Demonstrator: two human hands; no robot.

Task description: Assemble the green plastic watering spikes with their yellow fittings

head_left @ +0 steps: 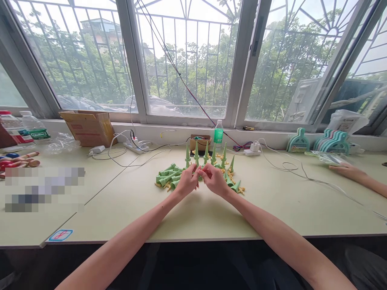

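My left hand (189, 178) and my right hand (213, 178) meet fingertip to fingertip above the table, both closed in a pinch. Whatever lies between the fingers is too small or too hidden to name. Just behind them stand several green pointed cones (206, 154) in a row. Green cone-shaped pieces (165, 175) lie in a heap beside my left hand, with small yellow pegs (167, 186) among them. Near my right hand, more yellow pegs (241, 189) and green cones (231, 164) are spread, some upright and some on their sides.
Behind the cones are a small brown box (200, 143) and a green-labelled bottle (218, 133). Power strips (136, 146) and white cables (284, 166) run along the back. Another person's hand (347, 171) rests at right near turquoise plastic pieces (332, 141). A cardboard box (89, 129) stands back left.
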